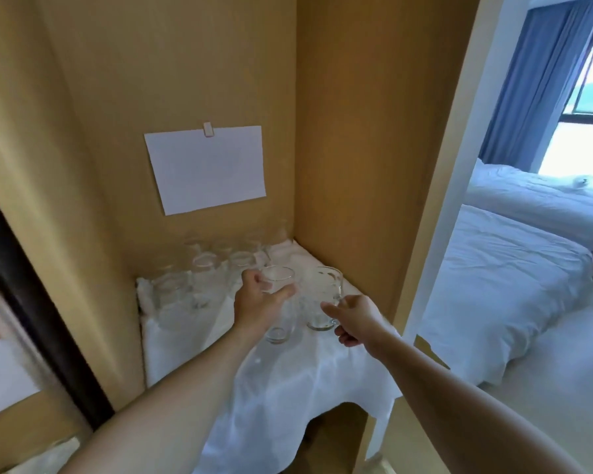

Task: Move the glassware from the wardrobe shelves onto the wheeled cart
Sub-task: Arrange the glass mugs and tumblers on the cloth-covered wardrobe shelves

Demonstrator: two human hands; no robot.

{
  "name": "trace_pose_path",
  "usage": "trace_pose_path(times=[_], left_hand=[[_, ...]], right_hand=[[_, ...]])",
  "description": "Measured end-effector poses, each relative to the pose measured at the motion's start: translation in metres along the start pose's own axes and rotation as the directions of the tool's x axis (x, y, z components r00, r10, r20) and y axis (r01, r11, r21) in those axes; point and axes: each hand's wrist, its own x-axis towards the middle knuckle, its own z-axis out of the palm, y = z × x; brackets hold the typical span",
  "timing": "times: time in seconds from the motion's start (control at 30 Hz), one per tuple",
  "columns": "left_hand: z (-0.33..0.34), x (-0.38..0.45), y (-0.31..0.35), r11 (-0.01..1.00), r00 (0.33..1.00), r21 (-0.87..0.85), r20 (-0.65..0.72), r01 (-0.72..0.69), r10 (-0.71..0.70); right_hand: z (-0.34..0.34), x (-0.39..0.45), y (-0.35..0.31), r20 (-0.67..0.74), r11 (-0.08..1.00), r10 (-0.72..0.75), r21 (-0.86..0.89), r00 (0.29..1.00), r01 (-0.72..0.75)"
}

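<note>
- Head view: both arms reach into wooden wardrobe (pixel 350 138), over shelf w/ white cloth (pixel 288 378) draped off its front edge.
- Left hand (pixel 259 302) wraps a tall clear glass (pixel 277 304) near its rim – thumb on near side, fingers curled round far side. Glass base sits at cloth level; can't tell if lifted.
- Right hand (pixel 355 319) grips glass mug (pixel 322 297) by its handle side, fingers curled; mug just right of the tall glass, bottom right at the cloth.
- More glasses (pixel 206 271) clustered at back-left of shelf, blurry, count unclear.
- White paper sheet (pixel 206 169) clipped to back panel above them.
- Right of wardrobe: bed (pixel 514 268) w/ white bedding, blue curtain (pixel 541 77) by window.
</note>
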Motion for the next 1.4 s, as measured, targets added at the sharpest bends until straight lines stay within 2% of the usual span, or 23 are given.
trace_pose_path(times=[0.37,0.47,0.7,0.9,1.03,1.2,1.3,1.4], left_hand=[[0.052,0.011,-0.017,0.994,0.969,-0.005,-0.223,0.11,-0.108],[0.058,0.014,-0.012,0.993,0.952,-0.002,-0.285,0.118,-0.114],[0.062,0.001,-0.016,0.994,0.918,-0.018,-0.38,0.112,-0.11],[0.058,-0.003,-0.032,0.984,0.887,-0.082,-0.427,0.159,-0.179],[0.053,0.008,-0.042,0.983,0.883,-0.086,-0.434,0.16,-0.182],[0.045,0.038,-0.046,0.981,0.898,-0.135,-0.402,0.138,-0.181],[0.038,0.053,-0.052,0.971,0.906,-0.194,-0.372,0.138,-0.203],[0.031,0.067,-0.056,0.969,0.927,-0.2,-0.312,0.147,-0.206]], right_hand=[[-0.014,0.084,0.018,0.236,1.0,-0.012,0.025,0.972,0.006],[-0.014,0.102,0.019,0.29,0.997,-0.025,0.078,0.957,0.003],[-0.004,0.118,0.027,0.367,0.997,-0.027,0.073,0.93,0.0],[0.019,0.119,0.033,0.374,0.992,-0.028,0.124,0.927,-0.021],[0.033,0.12,0.035,0.384,0.985,-0.036,0.172,0.923,-0.033],[0.033,0.131,0.015,0.444,0.997,0.07,-0.002,0.893,-0.077],[0.027,0.151,0.015,0.355,0.996,0.093,-0.019,0.93,-0.092],[0.027,0.17,0.022,0.33,0.999,0.008,0.046,0.944,-0.025]])
